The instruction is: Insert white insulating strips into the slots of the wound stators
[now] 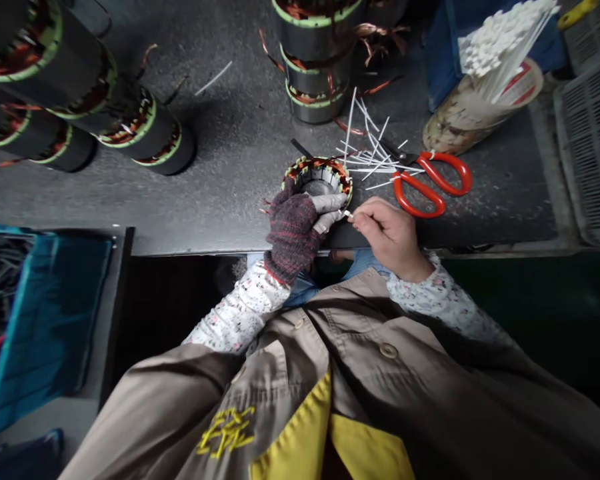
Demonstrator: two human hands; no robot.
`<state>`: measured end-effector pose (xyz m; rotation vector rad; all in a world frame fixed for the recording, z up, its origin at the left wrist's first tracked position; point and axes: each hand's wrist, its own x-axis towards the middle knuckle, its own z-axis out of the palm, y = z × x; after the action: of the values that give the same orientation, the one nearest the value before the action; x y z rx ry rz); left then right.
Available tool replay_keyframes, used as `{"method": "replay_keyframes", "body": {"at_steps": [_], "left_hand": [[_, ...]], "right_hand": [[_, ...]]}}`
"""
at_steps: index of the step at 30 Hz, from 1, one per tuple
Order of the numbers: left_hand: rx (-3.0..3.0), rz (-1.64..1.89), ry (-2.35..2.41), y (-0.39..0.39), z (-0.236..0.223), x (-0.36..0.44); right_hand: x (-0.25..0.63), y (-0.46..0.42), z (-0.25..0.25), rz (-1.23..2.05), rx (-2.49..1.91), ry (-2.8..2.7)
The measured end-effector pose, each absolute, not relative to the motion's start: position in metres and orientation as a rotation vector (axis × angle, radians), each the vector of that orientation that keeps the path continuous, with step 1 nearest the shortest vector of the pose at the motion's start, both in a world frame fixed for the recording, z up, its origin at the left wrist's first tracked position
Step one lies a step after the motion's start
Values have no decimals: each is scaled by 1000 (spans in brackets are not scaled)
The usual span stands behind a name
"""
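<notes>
A motor stator point(325, 167) with copper windings and a pale green rim lies on the dark bench near its front edge. My left hand point(300, 223), in a dark knitted glove with whitish finger coverings, is closed over its near side. My bare right hand point(391, 233) pinches a small white piece point(349, 214) at the stator's lower right edge; its exact form is too small to make out. Thin white tubes point(375, 157) lie scattered just beyond. Beside them rest scissors with red handles point(420, 203), their blades partly hidden among the tubes.
Stacked stators point(317, 110) stand at the back, and more stators point(163, 150) lie at the left. A worn cup point(460, 120) holds a bundle of white tubes at right. A grey plastic basket point(590, 147) is farther right; a teal bin point(55, 320) stands at lower left.
</notes>
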<state>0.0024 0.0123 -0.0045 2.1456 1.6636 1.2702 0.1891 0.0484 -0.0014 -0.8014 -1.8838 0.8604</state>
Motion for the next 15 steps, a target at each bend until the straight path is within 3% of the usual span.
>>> {"method": "replay_keyframes", "body": {"at_steps": [9,15], "left_hand": [[2276,1117,1625,14,-6,-3],[2350,1255,1572,11,-5,-3]], "right_hand": [[181,64,0,652,-1004,-2056],[182,52,26,768,-961,-2195]]}}
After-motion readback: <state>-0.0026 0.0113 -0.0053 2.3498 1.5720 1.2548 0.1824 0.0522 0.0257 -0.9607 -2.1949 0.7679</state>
